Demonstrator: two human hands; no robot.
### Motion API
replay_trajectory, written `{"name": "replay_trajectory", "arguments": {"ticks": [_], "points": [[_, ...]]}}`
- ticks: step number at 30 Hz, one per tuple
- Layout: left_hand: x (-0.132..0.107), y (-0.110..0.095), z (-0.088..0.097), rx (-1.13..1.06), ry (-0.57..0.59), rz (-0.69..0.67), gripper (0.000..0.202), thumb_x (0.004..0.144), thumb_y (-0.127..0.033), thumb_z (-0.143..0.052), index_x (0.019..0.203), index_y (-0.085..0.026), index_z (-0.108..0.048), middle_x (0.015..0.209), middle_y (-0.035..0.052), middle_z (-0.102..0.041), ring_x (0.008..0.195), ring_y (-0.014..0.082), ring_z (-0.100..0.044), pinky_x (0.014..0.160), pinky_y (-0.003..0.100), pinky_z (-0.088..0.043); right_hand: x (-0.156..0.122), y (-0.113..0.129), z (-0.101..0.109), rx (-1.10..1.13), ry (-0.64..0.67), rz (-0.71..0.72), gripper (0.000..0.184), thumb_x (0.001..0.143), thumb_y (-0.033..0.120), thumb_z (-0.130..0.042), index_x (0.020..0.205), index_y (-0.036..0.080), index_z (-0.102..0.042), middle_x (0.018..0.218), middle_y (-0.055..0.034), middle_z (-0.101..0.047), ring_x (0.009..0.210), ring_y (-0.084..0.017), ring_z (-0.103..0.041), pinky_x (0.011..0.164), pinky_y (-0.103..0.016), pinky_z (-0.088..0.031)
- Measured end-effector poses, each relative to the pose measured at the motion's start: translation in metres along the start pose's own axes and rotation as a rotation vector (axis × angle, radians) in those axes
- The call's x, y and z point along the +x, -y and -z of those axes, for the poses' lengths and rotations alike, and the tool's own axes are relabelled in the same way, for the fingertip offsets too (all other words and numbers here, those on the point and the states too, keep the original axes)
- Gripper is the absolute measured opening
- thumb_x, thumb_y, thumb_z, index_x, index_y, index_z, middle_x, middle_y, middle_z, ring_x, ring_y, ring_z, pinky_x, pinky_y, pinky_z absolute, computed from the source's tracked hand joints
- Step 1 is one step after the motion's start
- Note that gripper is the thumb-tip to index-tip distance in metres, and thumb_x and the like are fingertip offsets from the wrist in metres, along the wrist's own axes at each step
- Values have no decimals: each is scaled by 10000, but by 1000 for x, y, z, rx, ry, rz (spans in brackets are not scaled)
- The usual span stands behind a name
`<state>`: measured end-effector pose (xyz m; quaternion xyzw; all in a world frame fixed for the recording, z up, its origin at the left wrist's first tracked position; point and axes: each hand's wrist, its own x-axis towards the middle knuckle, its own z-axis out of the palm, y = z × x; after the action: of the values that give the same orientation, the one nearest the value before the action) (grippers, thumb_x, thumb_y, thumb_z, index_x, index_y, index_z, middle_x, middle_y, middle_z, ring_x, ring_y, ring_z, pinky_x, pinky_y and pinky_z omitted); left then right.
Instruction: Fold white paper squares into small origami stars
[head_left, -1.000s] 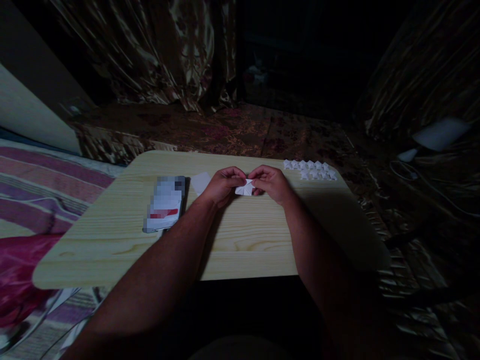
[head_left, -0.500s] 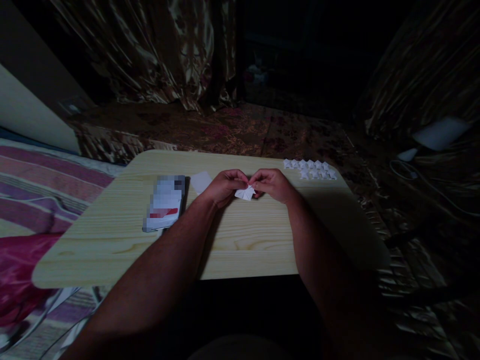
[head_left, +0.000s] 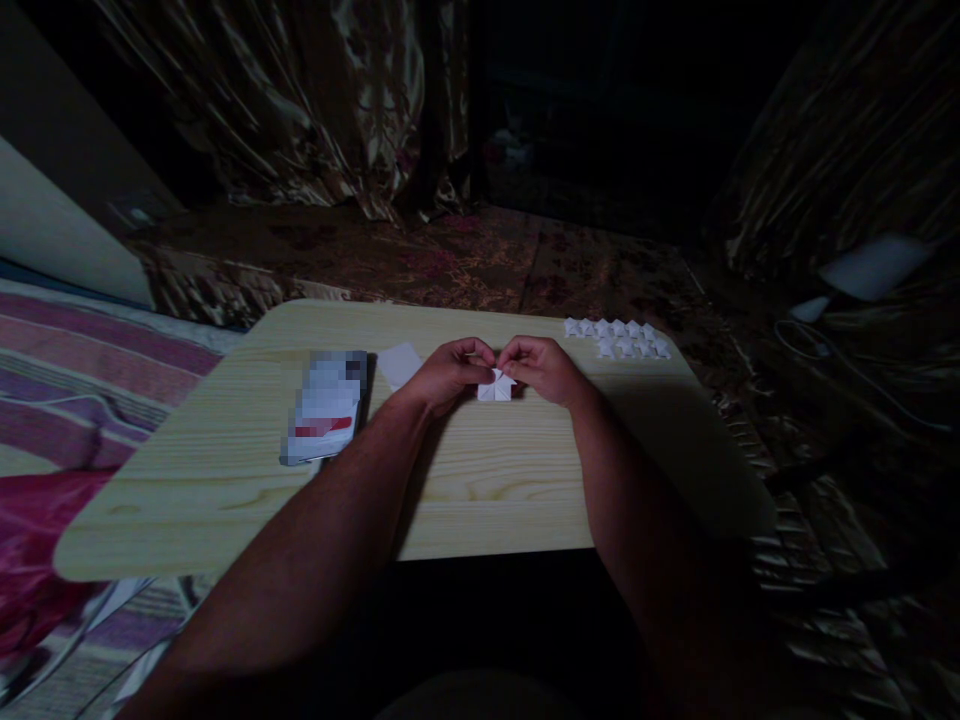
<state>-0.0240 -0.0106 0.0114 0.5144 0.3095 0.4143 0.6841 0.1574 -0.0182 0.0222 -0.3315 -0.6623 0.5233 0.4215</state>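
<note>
A small folded piece of white paper with crease lines is held between my hands above the middle of the table. My left hand pinches its upper left side with thumb and fingers. From the other side, my right hand pinches its upper right part, the fingertips of both hands close together. Just left of my left hand, a flat sheet of white paper lies on the table. Several small folded white paper pieces stand in two rows near the far right corner.
The light wooden table has rounded corners. On its left lies a phone-like flat object, blurred by pixels. A striped bed cover and a red cloth or bag are to the left. Curtains hang behind; a white lamp-like object is at right.
The folded paper has turned slightly between my fingers, so its lower edge now faces me more squarely. Both hands stay in nearly the same place, still pinching.
</note>
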Motion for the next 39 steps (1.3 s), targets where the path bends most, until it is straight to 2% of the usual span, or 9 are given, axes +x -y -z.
{"name": "replay_trajectory", "arguments": {"ticks": [7, 15, 25, 39], "points": [[-1, -1, -1, 24, 20, 11, 293, 562, -98, -729, 790, -150, -553, 632, -4, -629, 528, 118, -580, 545, 239, -429, 0, 1, 1, -32, 5, 11, 148, 712, 258, -663, 781, 140, -605, 689, 10, -594, 608, -97, -553, 568, -218, -455], [2, 4, 0, 22, -9, -7, 373, 540, -97, -735, 824, -160, -502, 648, -19, -619, 538, 115, -590, 536, 221, -423, 0, -1, 1, -46, 23, 1, 173, 727, 289, -655, 800, 143, -598, 663, 14, -585, 575, -102, -551, 554, -232, -465], [2, 5, -2, 190, -29, -102, 343, 580, -110, -697, 828, -182, -472, 615, -63, -548, 474, 53, -481, 453, 164, -328, 3, -8, 1, -130, -36, 4, 163, 730, 275, -642, 791, 131, -599, 709, -7, -603, 623, -104, -556, 580, -225, -448], [2, 4, -1, 211, -32, -109, 351, 578, -120, -690, 840, -183, -464, 619, -59, -559, 469, 53, -473, 450, 163, -322, 4, -7, -5, -226, -109, 78, 148, 746, 272, -602, 777, 127, -606, 709, -10, -603, 627, -94, -538, 578, -210, -428]]}}
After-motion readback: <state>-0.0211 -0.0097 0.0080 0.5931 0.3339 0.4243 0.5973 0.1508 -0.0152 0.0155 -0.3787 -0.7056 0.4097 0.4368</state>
